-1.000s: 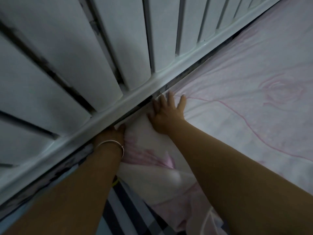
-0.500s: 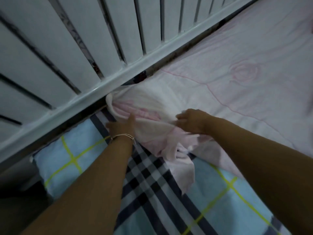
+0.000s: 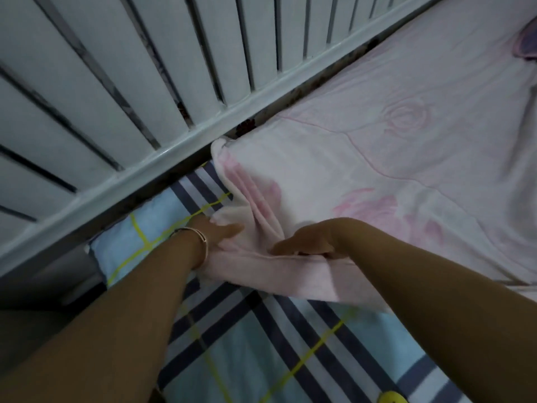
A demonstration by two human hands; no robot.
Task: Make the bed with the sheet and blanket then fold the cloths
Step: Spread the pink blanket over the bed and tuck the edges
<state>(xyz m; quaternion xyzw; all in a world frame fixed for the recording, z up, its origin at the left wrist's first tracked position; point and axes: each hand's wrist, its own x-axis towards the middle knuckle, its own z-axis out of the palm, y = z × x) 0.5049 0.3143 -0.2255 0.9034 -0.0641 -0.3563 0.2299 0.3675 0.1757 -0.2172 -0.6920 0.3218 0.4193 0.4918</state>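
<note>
We see the pink blanket (image 3: 377, 175) spread over the right part of the bed, its near corner folded back into a thick band along the lower edge, with the plaid sheet (image 3: 261, 344) bare below and to the left of it. Half a second ago that corner hung as a loose, crumpled flap trailing down onto the plaid; now it lies gathered into a smoother fold, and the blanket's far corner sits up against the white slatted headboard (image 3: 145, 97), just beside its bottom rail. Our left hand (image 3: 216, 235), with a thin bracelet (image 3: 200, 239) at the wrist, rests on the blanket's edge with fingers fairly straight and laid flat, so this grip is not clasping anything; before, it sat higher, at the pale bunched corner. Our right hand (image 3: 305, 238) lies over the folded band with the fingers bent down along the crease; its grip appears to pinch the blanket there, though the fingertips are partly hidden underneath. A second ago both hands were pushed up against the rail; they have since drawn back toward us, and more of the plaid sheet shows. A small yellow object (image 3: 392, 397) peeks in at the bottom edge, too cropped to identify.
</note>
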